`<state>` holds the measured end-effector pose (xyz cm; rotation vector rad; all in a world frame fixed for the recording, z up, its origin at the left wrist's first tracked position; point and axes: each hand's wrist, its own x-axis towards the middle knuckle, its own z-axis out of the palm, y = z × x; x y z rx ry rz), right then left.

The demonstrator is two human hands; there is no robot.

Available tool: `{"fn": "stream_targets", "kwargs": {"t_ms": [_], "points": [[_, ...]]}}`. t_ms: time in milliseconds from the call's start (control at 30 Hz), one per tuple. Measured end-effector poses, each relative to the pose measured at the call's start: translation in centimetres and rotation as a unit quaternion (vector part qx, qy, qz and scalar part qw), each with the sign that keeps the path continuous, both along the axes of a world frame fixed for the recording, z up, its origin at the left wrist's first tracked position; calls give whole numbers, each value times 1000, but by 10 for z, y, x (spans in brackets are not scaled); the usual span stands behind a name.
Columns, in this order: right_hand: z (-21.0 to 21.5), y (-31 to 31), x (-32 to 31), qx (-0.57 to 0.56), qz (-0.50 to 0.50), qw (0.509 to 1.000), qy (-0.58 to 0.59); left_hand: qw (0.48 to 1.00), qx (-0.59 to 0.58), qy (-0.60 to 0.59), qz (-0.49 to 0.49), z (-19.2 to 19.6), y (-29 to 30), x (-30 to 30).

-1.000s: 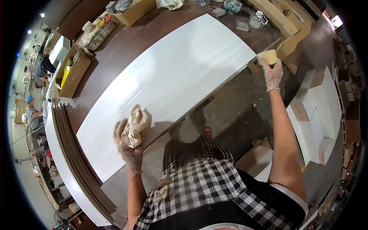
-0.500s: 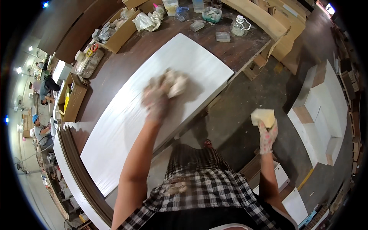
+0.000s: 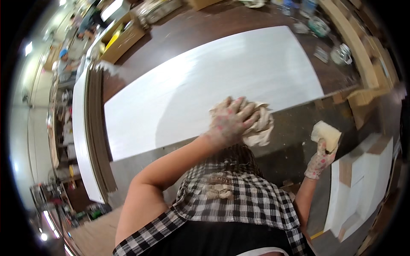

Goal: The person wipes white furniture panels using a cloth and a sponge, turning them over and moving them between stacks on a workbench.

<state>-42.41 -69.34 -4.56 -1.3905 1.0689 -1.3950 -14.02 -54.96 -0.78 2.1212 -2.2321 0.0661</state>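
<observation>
A white board (image 3: 192, 81) lies on the dark brown worktable in front of me. At its near edge, my left hand (image 3: 228, 121), in a thin spotted glove, holds a crumpled cream rag (image 3: 260, 126). The fingers spread over the cloth, and part of the rag hangs past the board's edge. Off to the right, above the floor, my right hand (image 3: 321, 160), gloved the same way, grips a pale yellow sponge block (image 3: 326, 133) between thumb and fingers. That sponge is apart from the board.
Stacked boards (image 3: 96, 136) stand to the left. A cardboard box (image 3: 124, 36) sits at the table's far left; a clear plastic jug (image 3: 341, 54) is at the far right. White panel pieces (image 3: 358, 187) rest at right. A person (image 3: 66, 66) is in the left background.
My left hand has drawn the rag from the middle of the board to its near edge. My view has turned, and the right hand still grips the sponge.
</observation>
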Motion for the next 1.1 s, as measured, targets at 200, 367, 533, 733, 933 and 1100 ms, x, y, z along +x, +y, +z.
{"fn": "stream_targets", "kwargs": {"t_ms": [200,367,533,733,933,1100], "points": [[6,4,113,49,122,990,-52,968,-36,-71,238,-8,201,68],[4,33,218,24,263,964,-27,914,-117,-113,373,-23,344,111],[48,87,297,-72,377,920,85,761,-174,-68,621,-49,498,151],[73,141,297,42,485,872,46,723,-332,-73,602,5,556,172],[58,147,254,156,472,866,64,929,-72,167,322,50,324,146],[52,138,208,100,330,938,41,985,61,96,128,48,269,85]]}}
